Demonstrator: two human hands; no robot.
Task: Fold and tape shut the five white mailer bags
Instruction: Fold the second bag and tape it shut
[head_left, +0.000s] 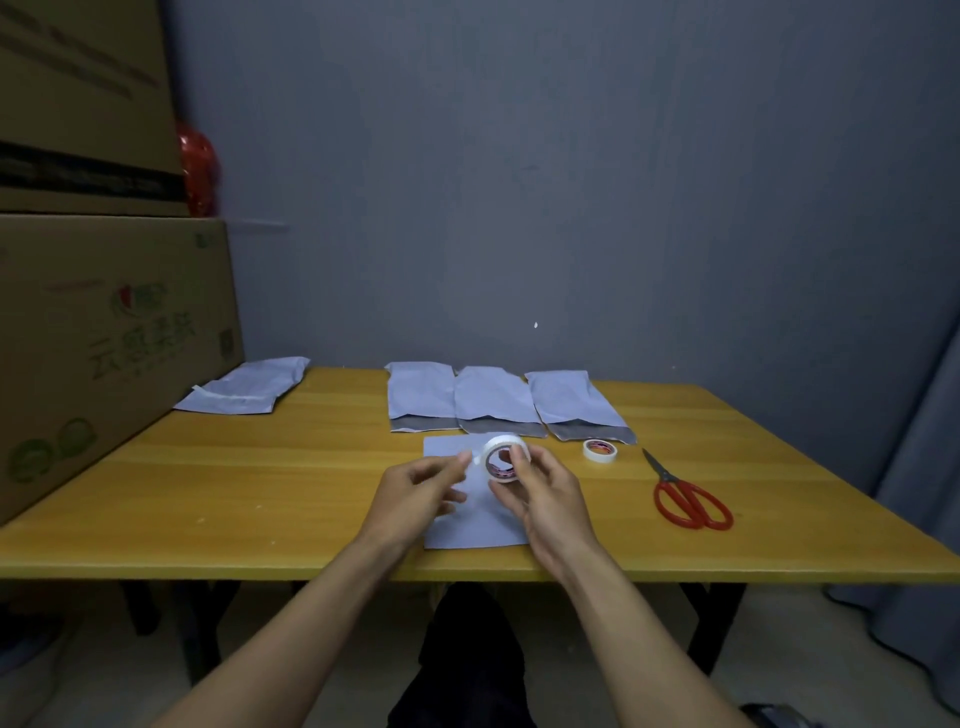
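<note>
The right hand grips a tape roll above a folded bag on the table. The left hand pinches the tape's end, fingers curled. Three open bags lie behind, a taped one far left.

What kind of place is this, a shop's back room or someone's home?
Probably a small storeroom or home packing corner, though I can't be sure. Big cardboard boxes are stacked beside a plain wooden table, which holds white mailer bags, tape and red scissors against a bare grey wall.
</note>
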